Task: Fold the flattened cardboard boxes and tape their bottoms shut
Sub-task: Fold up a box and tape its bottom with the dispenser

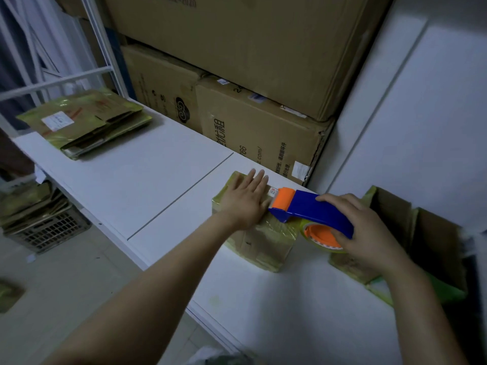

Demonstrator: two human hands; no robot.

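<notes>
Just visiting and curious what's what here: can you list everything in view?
table: one, white, centre
small box: one, brown, on the table
tape dispenser: one, blue and orange, front end on the small box
flattened boxes: one stack, brown, table's far left
open box: one, brown, right edge
large cartons: three, brown, stacked behind the table
crate: one, grey, floor at left
left hand: one, flat on the small box
right hand: one, grips the tape dispenser
</notes>
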